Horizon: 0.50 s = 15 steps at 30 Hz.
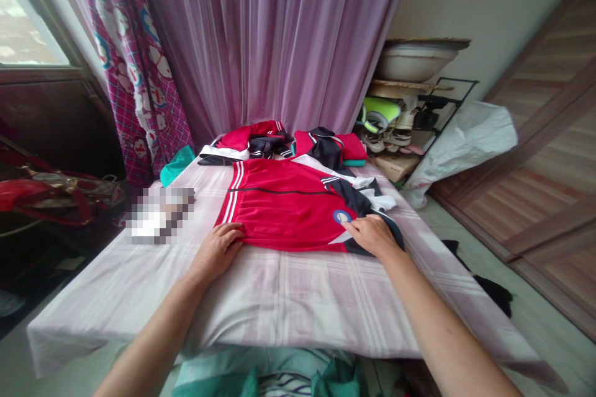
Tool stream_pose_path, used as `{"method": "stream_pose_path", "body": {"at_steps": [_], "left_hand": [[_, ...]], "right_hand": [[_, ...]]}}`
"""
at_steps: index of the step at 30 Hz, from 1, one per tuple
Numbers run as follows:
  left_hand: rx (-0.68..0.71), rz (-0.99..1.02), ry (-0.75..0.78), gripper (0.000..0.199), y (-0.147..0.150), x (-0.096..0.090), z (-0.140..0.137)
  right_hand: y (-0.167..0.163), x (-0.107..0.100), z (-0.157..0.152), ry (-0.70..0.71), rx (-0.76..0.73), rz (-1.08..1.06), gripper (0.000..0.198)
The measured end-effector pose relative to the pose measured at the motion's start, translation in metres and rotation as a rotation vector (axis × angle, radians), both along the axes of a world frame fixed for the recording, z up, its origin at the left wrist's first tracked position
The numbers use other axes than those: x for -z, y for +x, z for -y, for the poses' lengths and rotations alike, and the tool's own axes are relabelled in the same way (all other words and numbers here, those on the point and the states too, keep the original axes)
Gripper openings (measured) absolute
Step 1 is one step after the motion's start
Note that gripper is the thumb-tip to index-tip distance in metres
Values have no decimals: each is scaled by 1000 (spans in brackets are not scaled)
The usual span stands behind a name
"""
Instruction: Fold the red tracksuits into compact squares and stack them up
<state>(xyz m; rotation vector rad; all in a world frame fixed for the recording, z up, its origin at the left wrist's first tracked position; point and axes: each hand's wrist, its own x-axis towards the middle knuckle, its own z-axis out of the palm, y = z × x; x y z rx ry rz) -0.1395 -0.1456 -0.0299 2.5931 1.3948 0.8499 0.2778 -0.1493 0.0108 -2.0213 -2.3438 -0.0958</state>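
A red zip jacket (284,211) with white-striped hem, dark and white sleeves and a round blue-white badge lies flat on the table, hem to the left. My left hand (218,251) rests at the near corner of the hem, its fingers stretched over the fabric and the thumb lower, by the near edge. Over by the badge, my right hand (372,234) lies on the near shoulder, thumb out to the left and fingers laid over the dark sleeve (351,195). Neither hand lifts the cloth. The undersides of both hands are hidden.
Behind the jacket are a loose red-and-dark garment (251,138) and a folded red-and-dark stack (326,146). A teal cloth (177,164) and a blurred-out patch are at left on the checked tablecloth (288,298). A shoe rack (419,118) and white plastic bag (470,136) stand right.
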Motion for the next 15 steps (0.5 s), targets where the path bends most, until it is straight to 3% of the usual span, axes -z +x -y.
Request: {"method": "stream_pose_path", "body": {"at_steps": [3,7,10,12,15], "left_hand": [[-58,0,-22,29,-4,0,-1],[-69,-45,-98,34,-8,-4,0],[-66,-68,-118,37,-10,-8,-1],[-61,-73,-123,38,-13,-10,-2],[-51,-88,-152,35,-20,-12,-5]], "right_hand": [[24,-2,12,34,26,-19,38],[40,-14,9,81,241,-68,32],[33,-24,-14,132,358,-88,45],[27,-27,-34,91,411,-94,56],[27,-27,-60,-46,494,-183,34]]}}
